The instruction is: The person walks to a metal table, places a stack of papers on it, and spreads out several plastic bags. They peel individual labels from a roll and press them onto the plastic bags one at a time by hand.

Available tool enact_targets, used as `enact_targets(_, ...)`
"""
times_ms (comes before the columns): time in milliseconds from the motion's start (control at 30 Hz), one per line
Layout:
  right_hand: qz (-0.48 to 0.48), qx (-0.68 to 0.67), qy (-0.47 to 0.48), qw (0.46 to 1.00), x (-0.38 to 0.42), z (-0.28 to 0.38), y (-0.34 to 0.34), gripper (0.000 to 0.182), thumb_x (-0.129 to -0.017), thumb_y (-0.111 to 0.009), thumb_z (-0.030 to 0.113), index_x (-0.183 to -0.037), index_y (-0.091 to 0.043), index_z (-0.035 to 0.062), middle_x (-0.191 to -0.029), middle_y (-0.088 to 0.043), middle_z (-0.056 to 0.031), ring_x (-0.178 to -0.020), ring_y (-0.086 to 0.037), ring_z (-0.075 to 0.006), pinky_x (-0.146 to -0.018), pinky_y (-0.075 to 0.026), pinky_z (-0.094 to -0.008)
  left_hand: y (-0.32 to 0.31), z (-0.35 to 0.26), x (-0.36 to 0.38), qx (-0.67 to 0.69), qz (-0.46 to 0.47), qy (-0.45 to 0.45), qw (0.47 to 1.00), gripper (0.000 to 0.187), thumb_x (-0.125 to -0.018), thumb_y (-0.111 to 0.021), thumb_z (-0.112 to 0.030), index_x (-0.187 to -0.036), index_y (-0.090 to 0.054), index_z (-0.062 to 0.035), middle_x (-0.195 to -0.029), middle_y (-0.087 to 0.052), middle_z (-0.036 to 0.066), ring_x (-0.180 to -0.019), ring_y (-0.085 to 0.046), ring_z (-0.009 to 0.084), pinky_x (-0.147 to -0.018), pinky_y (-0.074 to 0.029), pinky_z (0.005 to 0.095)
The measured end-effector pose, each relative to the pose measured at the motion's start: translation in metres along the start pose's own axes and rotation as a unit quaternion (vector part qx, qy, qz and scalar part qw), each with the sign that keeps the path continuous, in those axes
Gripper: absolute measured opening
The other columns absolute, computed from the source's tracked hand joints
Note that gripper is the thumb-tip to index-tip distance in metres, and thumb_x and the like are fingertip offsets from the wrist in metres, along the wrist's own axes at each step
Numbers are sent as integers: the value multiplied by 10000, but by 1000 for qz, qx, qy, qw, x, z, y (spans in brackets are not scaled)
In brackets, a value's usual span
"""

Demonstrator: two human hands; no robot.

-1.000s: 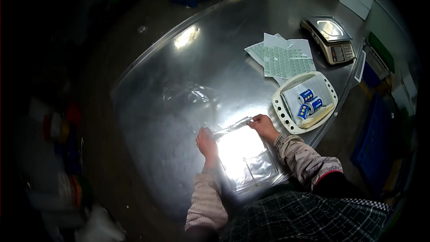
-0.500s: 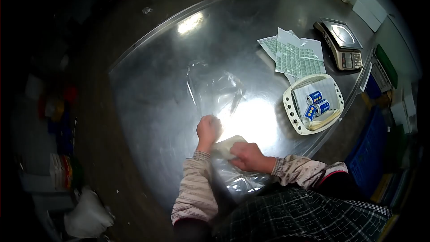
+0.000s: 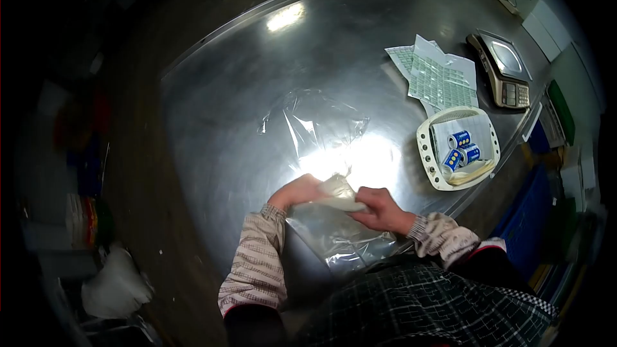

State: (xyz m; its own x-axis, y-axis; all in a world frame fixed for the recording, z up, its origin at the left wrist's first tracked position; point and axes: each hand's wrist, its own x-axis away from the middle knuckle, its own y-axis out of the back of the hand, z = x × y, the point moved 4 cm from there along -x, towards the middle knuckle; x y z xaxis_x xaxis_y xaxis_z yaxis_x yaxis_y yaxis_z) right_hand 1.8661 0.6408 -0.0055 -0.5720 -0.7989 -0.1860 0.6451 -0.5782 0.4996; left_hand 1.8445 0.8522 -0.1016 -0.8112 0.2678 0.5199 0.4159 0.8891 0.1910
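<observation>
A soft whitish bundle (image 3: 339, 203) spans the gap between my two hands, low over the table. My right hand (image 3: 384, 211) is closed round its right end, with thumb and fingers pinched together. At the other end my left hand (image 3: 297, 191) grips clear plastic, its fingertips partly covered by the sheeting. A crumpled clear plastic bag (image 3: 315, 122) spreads out on the metal table (image 3: 225, 109) beyond my hands. More shiny clear plastic (image 3: 347, 247) lies under and in front of my wrists, near my checked apron (image 3: 411, 302).
To the right stands a white plastic basket (image 3: 427, 160) holding several blue rolls (image 3: 459, 139) and pale strips. Behind it lie green-printed sheets (image 3: 442, 80) and a digital scale (image 3: 504, 67). A white sack (image 3: 116, 286) is at the lower left, off the table.
My left hand has opened out from an upright fist and turned toward the whitish bundle. The bundle now stretches between both hands, and the far plastic has shifted and spread. The view has turned slightly.
</observation>
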Motion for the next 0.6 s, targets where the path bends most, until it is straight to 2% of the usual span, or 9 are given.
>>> enact_targets(100,-11,-7,-8,1000,13,15,16,185,-783,-759,143,-896,-644,53,-764,-627,-114,-646,-630,-261,-586,-498,-323,4,-15,7,24,65,19,997,376,-726,-742,-293,-945,-726,12,-798,-712,104,-723,-635,149,-681,-504,319)
enact_targets(133,-19,-8,-16,1000,13,20,18,185,-781,-763,139,-891,-643,51,-768,-628,-113,-649,-630,-257,-588,-497,-321,8,-19,12,24,58,17,998,376,-729,-734,-299,-935,-723,15,-781,-710,113,-705,-629,148,-662,-504,327)
enact_targets(233,-20,22,-11,999,11,22,22,235,-740,-782,108,-806,-577,15,-691,-553,-97,-587,-563,-249,-528,-438,-332,6,-21,13,-7,52,-23,998,244,-795,-711,-180,-951,-733,6,-803,-707,23,-727,-603,88,-690,-494,279)
enact_targets(333,-1,312,28,950,-8,37,15,326,-762,-776,245,-792,-530,34,-665,-532,-101,-583,-575,-268,-518,-451,-358,3,-13,7,-45,13,-64,997,312,-736,-669,-209,-937,-706,28,-789,-702,173,-678,-640,205,-662,-495,347)
enact_targets(433,-5,390,79,917,-20,31,-8,426,-818,-688,436,-831,-509,50,-690,-510,-96,-573,-540,-293,-526,-442,-391,-4,-20,7,-23,-16,-82,996,296,-726,-653,-176,-931,-707,31,-795,-700,184,-676,-648,227,-665,-495,355)
enact_targets(467,-26,391,69,917,-22,24,-10,483,-791,-684,527,-767,-542,66,-659,-543,-97,-560,-554,-294,-512,-438,-381,-3,-19,7,-54,-21,-63,996,285,-723,-651,-170,-920,-711,26,-779,-698,183,-679,-651,218,-670,-495,353)
enact_targets(567,45,299,51,952,-33,-6,9,501,-773,-693,560,-656,-554,93,-598,-559,-92,-523,-563,-282,-489,-430,-383,-2,-11,16,-42,-45,-42,997,280,-719,-655,-169,-915,-717,21,-753,-694,181,-671,-648,217,-676,-494,348)
enact_targets(600,39,291,39,955,-34,-6,16,529,-758,-698,590,-591,-568,105,-563,-572,-86,-494,-572,-270,-471,-430,-378,-1,-10,20,-52,-52,-47,996,281,-718,-657,-169,-915,-717,22,-748,-694,177,-667,-644,211,-675,-493,343)
